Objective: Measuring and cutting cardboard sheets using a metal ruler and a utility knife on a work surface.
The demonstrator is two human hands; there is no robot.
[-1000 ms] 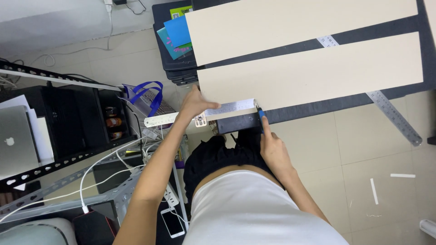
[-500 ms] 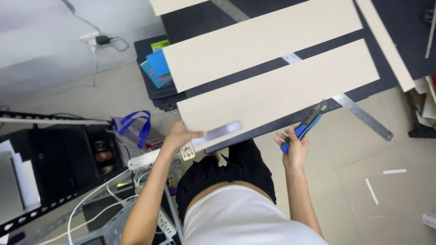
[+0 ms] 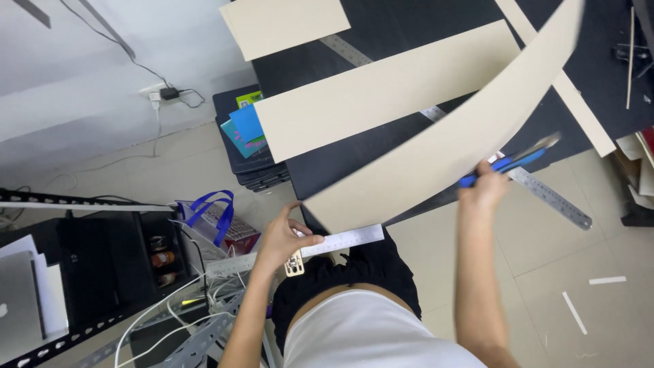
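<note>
While a long beige card strip [image 3: 463,146] arched up off the black surface [image 3: 409,27], the person's right hand [image 3: 485,192] was closed around a blue utility knife [image 3: 507,163] against the strip's lower edge. The left hand [image 3: 281,238] gripped the end of a short steel ruler [image 3: 334,242] just below the strip's near corner. A second beige strip [image 3: 381,88] lay flat beyond it, and a longer steel ruler [image 3: 548,197] stuck out past the knife.

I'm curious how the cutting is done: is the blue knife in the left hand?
No, the blue knife is in the right hand, beside the lifted cream strip; the left hand holds a short ruler.
</note>
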